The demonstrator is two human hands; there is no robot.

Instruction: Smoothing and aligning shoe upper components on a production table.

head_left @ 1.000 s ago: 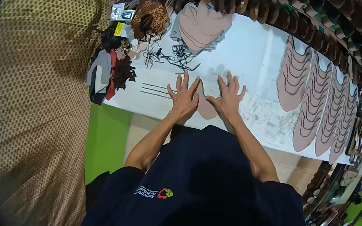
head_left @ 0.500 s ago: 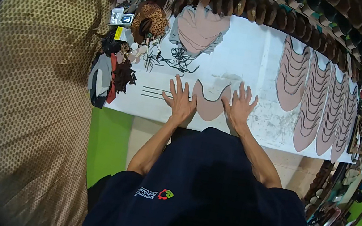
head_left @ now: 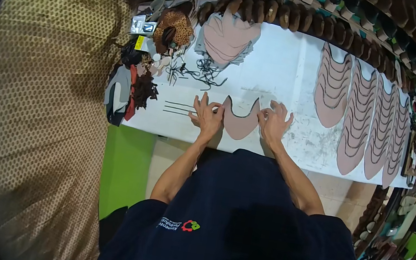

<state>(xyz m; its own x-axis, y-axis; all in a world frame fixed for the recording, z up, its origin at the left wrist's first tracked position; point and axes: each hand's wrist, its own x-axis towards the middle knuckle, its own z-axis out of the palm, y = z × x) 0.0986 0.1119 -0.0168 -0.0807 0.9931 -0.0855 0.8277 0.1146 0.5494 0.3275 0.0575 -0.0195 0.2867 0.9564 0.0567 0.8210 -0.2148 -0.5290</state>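
A pink U-notched shoe-upper piece (head_left: 240, 126) lies flat on the white-covered table, its curved notch edged with a dark strip and its rounded end toward me. My left hand (head_left: 208, 117) pinches its left edge between thumb and forefinger, the other fingers spread. At the right edge, my right hand (head_left: 275, 124) has thumb and forefinger closed on the piece in the same way. Several thin dark cords (head_left: 178, 108) lie straight, side by side, just left of my left hand. Beyond it sits a tangle of dark cords (head_left: 210, 70).
Overlapping rows of edged pink pieces (head_left: 330, 109) lie on the right. A stack of pink and grey cut pieces (head_left: 229, 37) stands at the back. Scraps and leopard-print material (head_left: 175, 28) crowd the left end. Shoe lasts (head_left: 287, 19) line the far edge; a patterned curtain (head_left: 44, 119) hangs left.
Both hands were laid out with fingers spread beside the pink piece; now their thumbs and forefingers have closed at its two edges. My view has shifted slightly.
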